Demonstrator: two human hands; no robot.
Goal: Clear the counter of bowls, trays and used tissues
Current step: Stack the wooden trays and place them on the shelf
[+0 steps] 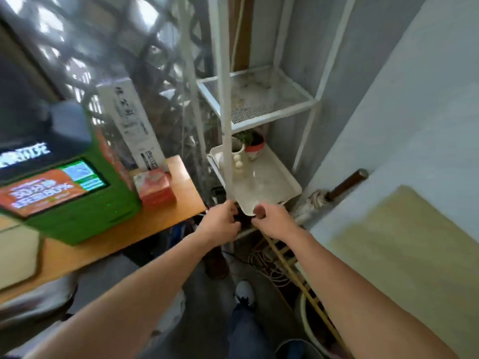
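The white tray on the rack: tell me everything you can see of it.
The white tray is rectangular with a raised rim and rounded corners, plastic-looking and glossy. It lies flat on the white metal rack's lower shelf, near corner overhanging. Two small plant pots stand at its far end. Both hands, left and right, are at that corner.

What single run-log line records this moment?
hands: left hand, right hand at white plastic tray | place: white metal shelf rack | grip: unclear

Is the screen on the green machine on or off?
On. The screen of the green machine is lit and shows bright orange and green graphics; the text is too blurred to read.
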